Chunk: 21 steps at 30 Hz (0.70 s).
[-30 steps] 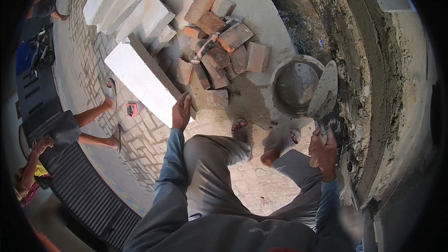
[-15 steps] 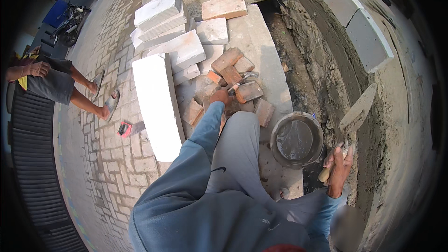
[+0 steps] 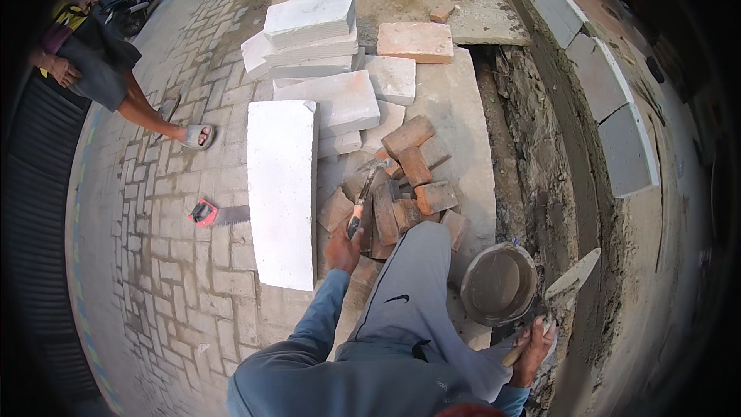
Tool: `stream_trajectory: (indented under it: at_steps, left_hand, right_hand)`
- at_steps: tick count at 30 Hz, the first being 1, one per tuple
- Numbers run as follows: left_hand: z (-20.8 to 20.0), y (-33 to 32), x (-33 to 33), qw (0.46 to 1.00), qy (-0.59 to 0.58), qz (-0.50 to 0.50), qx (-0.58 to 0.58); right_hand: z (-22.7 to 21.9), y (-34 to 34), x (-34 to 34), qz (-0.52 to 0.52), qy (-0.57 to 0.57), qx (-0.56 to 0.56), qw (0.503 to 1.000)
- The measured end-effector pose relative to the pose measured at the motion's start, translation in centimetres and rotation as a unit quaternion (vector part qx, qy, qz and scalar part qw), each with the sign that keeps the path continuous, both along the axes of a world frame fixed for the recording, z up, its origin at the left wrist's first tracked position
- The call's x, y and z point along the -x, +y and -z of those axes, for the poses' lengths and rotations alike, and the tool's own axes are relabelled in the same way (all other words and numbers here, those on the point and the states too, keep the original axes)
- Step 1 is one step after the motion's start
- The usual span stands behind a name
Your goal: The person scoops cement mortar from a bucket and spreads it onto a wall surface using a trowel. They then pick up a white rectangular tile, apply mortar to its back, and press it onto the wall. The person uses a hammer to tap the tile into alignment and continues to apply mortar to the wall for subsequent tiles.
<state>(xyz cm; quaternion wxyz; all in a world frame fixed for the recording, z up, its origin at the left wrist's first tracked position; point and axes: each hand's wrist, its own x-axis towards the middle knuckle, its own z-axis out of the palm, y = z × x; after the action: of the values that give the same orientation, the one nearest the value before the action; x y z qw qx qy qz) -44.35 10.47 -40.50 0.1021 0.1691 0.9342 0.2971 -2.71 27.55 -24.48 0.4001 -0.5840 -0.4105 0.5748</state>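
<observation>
My left hand (image 3: pixel 342 251) is closed round the black and orange handle of a hammer (image 3: pixel 358 212). The hammer's metal head is over a heap of red bricks (image 3: pixel 413 165), close to the white blocks. On the right, my right hand (image 3: pixel 532 346) grips a trowel (image 3: pixel 573 275) by its wooden handle, its mortar-smeared blade pointing up and away. A round bucket (image 3: pixel 499 316) with grey, watery mix stands just left of the trowel, beside my knee. A long white block (image 3: pixel 282 193) lies to the left of the hammer.
White blocks (image 3: pixel 328 100) are piled beyond the bricks. A red-handled saw (image 3: pixel 218 214) lies on the paving at left, where another person (image 3: pixel 96 69) stands. An open trench (image 3: pixel 513 147) and a mortar strip (image 3: pixel 563 147) with upright grey blocks (image 3: pixel 627 153) run along the right.
The hammer in my left hand has come toward me and left, off the middle of the brick heap. My right hand and trowel sit lower in view. The whole view has shifted.
</observation>
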Motion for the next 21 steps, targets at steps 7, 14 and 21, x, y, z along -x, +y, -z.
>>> stream_trajectory:
  at_steps: [7, 14, 21]
  left_hand:
    - [5.2, -13.6, -4.8, 0.986, -0.084, -0.025, 0.144]
    - [5.4, -17.7, 17.9, 0.971, 0.111, -0.165, -0.132]
    - [8.5, -18.6, 28.5, 0.963, -0.198, -0.180, -0.031]
  right_hand:
    - [-1.8, 4.3, 7.0, -0.124, 0.002, -0.010, 0.992]
    - [-2.4, 5.0, 8.8, -0.169, 0.011, -0.046, 0.984]
    - [-1.5, 3.4, 4.6, -0.127, 0.016, -0.009, 0.992]
